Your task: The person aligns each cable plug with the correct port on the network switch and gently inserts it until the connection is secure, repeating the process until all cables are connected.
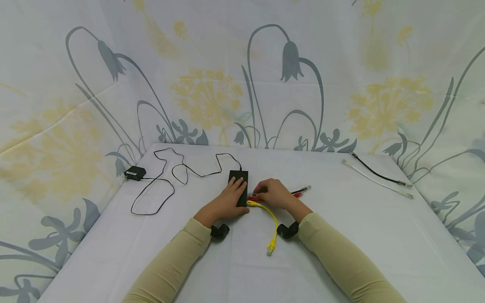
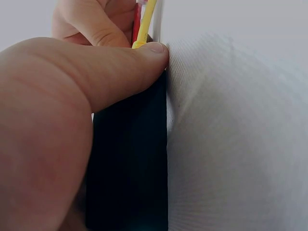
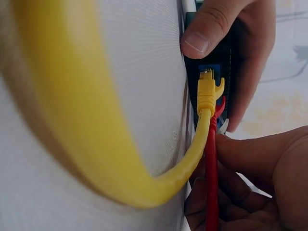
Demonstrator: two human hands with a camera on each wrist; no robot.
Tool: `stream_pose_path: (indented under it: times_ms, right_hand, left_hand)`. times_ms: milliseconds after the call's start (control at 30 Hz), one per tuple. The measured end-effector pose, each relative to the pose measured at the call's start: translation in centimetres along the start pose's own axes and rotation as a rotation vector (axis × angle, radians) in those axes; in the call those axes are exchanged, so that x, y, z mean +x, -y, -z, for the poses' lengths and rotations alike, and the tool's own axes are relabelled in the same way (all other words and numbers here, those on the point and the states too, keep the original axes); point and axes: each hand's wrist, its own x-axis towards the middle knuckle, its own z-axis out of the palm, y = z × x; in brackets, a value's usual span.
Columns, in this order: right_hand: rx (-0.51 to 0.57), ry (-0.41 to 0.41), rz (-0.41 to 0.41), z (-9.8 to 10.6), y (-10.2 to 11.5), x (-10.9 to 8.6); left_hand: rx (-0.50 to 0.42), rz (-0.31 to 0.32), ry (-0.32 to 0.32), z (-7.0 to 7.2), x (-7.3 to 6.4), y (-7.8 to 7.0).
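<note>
My left hand (image 1: 228, 201) holds a black network switch (image 1: 243, 202) on the table, fingers across its top and thumb at its near end. A yellow ethernet cable (image 3: 206, 122) is plugged into the port nearest that thumb, its loose end curving toward me. Beside it, a red ethernet cable (image 3: 212, 168) runs from the port row past my right hand (image 1: 273, 193). That hand pinches an ethernet cable plug with a pale clip (image 3: 224, 126) at the switch's port side; the fingers hide most of it. A black ethernet cable end (image 1: 302, 190) sticks out beyond the right hand.
A thin black cord (image 1: 172, 172) loops from the switch to a power adapter (image 1: 135, 173) at the left. On the right lie a black ethernet cable (image 1: 373, 170) and a white ethernet cable (image 1: 375, 179). A flowered cloth wall (image 1: 227, 50) encloses the white table (image 1: 246, 277).
</note>
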Motion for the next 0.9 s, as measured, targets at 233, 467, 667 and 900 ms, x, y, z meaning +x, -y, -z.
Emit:
stream_pose_path:
  times_ms: [233, 467, 667, 900]
  right_hand:
    - [-0.005, 0.011, 0.007, 0.11, 0.15, -0.17]
    - [0.007, 0.026, 0.010, 0.09, 0.15, -0.10]
    - [0.010, 0.027, 0.001, 0.01, 0.09, 0.14]
    - [0.016, 0.026, -0.003, 0.04, 0.19, 0.06]
  left_hand:
    - [-0.012, -0.001, -0.001, 0.03, -0.03, -0.05]
    - [-0.009, 0.008, 0.004, -0.01, -0.07, -0.06]
    - [-0.015, 0.009, 0.005, 0.07, -0.02, -0.09]
    - [-0.026, 0.019, 0.010, 0.07, -0.02, -0.18]
